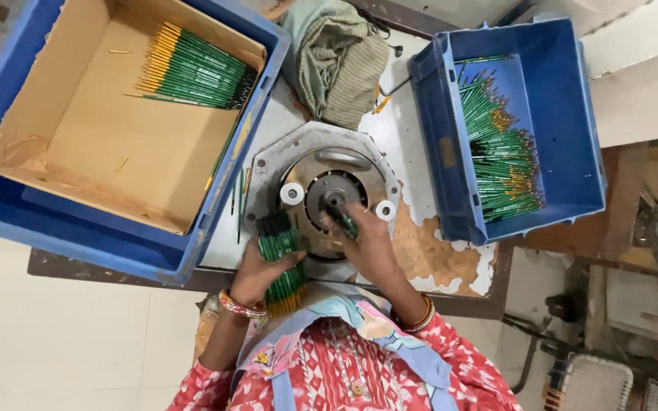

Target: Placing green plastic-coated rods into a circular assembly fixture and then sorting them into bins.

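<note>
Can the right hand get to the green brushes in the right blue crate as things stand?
Probably yes. The right hand sits at the round metal fixture pinching one green brush; the right blue crate is open-topped beside it, with only bare table between. It would need to release that brush first.

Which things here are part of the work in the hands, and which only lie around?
In use:
- left hand gripping a bundle of green sticks
- right hand pressing one green stick to the round metal machine
- carton of finished sticks
- blue crate of sticks

Lying about:
- folded cloth
- loose sticks beside the carton
</note>
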